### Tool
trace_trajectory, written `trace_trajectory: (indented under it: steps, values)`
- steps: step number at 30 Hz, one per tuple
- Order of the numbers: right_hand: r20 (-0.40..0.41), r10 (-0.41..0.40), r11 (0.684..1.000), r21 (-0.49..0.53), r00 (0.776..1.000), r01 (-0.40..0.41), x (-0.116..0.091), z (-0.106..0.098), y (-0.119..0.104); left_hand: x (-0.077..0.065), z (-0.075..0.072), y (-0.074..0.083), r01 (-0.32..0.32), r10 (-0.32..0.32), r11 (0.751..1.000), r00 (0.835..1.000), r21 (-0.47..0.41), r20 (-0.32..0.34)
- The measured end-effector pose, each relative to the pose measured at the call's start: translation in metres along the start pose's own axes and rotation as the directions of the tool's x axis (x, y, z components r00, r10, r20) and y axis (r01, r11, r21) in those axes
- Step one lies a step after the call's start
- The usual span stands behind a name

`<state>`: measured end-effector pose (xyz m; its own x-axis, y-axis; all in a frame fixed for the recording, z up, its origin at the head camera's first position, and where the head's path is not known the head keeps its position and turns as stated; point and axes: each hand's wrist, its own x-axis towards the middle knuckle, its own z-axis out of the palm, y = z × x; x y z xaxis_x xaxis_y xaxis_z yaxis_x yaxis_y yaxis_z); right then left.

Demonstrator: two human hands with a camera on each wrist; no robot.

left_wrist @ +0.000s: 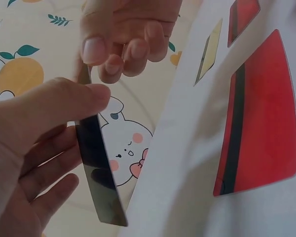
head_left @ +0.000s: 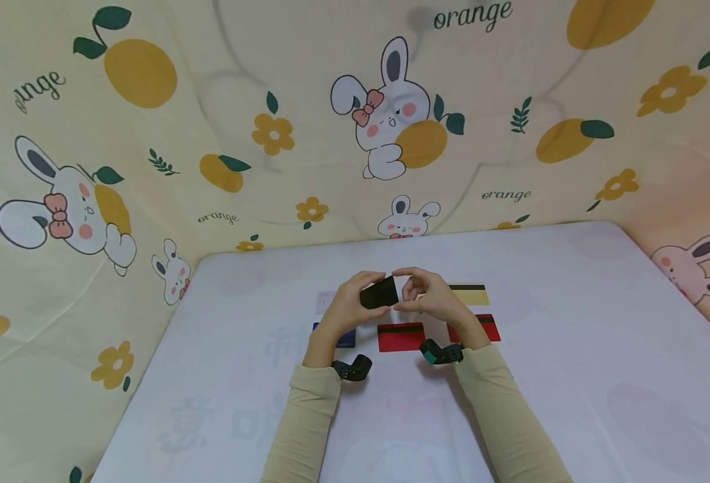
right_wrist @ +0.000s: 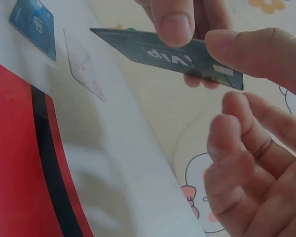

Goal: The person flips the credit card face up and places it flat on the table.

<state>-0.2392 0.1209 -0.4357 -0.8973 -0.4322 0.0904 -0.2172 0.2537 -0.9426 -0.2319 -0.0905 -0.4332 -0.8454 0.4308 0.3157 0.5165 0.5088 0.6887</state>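
Black card (head_left: 379, 293), raised over desk (head_left: 258, 302). Left grip (head_left: 350, 296) pinches it; right grip (head_left: 430, 296) narrowed, pinching its right end. Risk: uneven pinch could flip thin card onto red card (head_left: 400, 339).

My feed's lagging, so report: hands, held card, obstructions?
Left hand and right hand both pinching black VIP card. Card held above white table. No obstruction visible around it.

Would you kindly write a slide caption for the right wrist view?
A left hand and right hand hold a dark VIP card above a pale table bearing a red card.
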Motion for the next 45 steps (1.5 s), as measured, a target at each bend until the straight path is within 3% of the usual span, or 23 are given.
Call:
trace_trajectory:
  steps: [11,19,33,39,45]
  values:
    - [-0.008,0.015,0.994,0.110,1.000,-0.014,-0.001,-0.004,0.010,0.000,-0.001,-0.001,-0.006,0.004,0.998,0.999,-0.058,-0.045]
    - [0.038,0.064,0.963,0.260,0.997,-0.072,-0.001,-0.004,0.022,-0.001,-0.003,0.001,0.014,-0.020,0.988,0.999,-0.155,-0.035]
    - [0.115,0.049,0.951,0.298,0.992,-0.082,-0.001,-0.001,0.026,0.000,-0.005,0.004,0.018,-0.025,0.947,1.000,-0.322,-0.018]
    - [0.131,0.062,0.954,0.283,0.990,-0.097,-0.001,0.003,0.023,0.001,-0.007,0.006,0.007,-0.017,0.911,1.000,-0.412,-0.021]
    - [0.144,0.085,0.950,0.288,0.986,-0.124,0.001,0.008,0.020,0.001,-0.008,0.008,-0.008,-0.007,0.893,0.999,-0.451,-0.032]
